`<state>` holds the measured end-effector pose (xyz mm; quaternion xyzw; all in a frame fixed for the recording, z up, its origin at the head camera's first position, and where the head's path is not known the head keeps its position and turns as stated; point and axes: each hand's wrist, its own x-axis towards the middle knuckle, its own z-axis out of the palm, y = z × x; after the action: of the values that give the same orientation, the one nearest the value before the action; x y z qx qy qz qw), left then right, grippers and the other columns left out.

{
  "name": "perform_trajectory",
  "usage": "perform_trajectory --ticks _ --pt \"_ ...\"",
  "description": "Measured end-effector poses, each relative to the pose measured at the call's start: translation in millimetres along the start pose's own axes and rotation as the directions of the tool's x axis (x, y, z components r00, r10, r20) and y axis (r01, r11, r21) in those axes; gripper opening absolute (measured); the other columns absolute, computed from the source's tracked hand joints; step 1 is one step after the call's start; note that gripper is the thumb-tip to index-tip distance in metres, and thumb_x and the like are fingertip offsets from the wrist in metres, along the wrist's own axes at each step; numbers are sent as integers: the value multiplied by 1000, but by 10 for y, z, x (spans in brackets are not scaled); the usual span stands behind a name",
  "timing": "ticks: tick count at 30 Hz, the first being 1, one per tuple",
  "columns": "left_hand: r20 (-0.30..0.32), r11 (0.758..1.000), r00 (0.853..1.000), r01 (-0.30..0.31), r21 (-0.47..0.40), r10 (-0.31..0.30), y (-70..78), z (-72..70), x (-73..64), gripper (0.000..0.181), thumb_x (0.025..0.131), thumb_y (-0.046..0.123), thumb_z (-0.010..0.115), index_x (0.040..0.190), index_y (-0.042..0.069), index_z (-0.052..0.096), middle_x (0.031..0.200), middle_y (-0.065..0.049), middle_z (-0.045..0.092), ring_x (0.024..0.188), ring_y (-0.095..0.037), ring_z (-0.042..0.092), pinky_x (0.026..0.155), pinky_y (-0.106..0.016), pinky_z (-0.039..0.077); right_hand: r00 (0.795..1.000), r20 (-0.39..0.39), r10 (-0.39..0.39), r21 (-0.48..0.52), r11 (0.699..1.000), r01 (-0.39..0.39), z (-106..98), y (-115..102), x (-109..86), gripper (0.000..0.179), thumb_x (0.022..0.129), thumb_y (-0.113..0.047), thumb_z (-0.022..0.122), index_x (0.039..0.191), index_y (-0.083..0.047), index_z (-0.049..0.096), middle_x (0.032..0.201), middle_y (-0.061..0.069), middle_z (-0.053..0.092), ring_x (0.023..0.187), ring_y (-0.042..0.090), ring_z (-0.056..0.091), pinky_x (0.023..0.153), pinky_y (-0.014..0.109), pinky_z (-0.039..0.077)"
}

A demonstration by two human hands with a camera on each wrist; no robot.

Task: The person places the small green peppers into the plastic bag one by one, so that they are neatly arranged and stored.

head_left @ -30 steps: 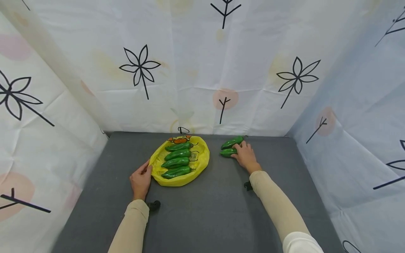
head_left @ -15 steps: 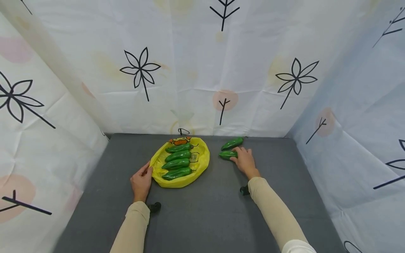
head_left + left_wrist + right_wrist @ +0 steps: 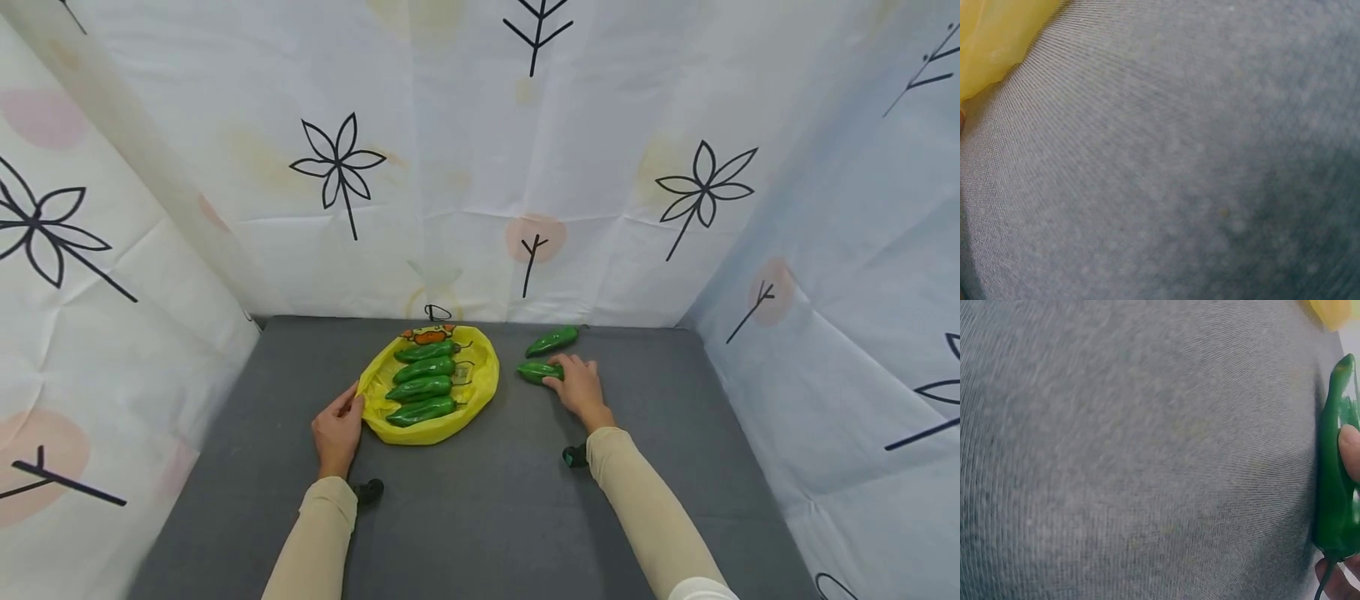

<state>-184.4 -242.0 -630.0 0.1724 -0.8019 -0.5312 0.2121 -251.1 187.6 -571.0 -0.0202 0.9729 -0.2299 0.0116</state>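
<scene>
At its left edge, a round yellow tray (image 3: 480,404) that looks wrapped in thin plastic is pinched by my left hand (image 3: 337,429). Several green chili peppers (image 3: 422,388) lie in a column on it, stems to the right. To the right of the tray, my right hand (image 3: 581,387) grips another green chili pepper (image 3: 531,372) low over the table. The right wrist view shows this pepper (image 3: 1335,481) with the thumb (image 3: 1350,450) pressed on its side. Behind it lies a loose chili pepper (image 3: 553,340). Only a corner of yellow plastic (image 3: 997,37) enters the left wrist view.
A dark grey cloth (image 3: 465,517) covers the table. White printed curtains (image 3: 465,167) hang behind and at both sides, meeting the table's far edge just beyond the tray and the loose pepper. Dark wrist cameras (image 3: 367,492) sit under both wrists.
My right hand has drawn its pepper slightly left and toward me, widening the gap to the loose pepper behind. The left hand keeps its place on the tray's edge.
</scene>
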Motion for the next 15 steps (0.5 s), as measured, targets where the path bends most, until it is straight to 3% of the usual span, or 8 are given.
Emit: perform_trajectory --ticks 15 --pt "-9 999 1000 16 27 -16 41 5 -5 31 98 32 68 127 25 74 118 -8 77 91 2 68 74 0 42 994 -70 -83 78 993 89 -64 -109 19 45 96 -34 70 134 -10 64 129 17 65 114 37 54 100 52 36"
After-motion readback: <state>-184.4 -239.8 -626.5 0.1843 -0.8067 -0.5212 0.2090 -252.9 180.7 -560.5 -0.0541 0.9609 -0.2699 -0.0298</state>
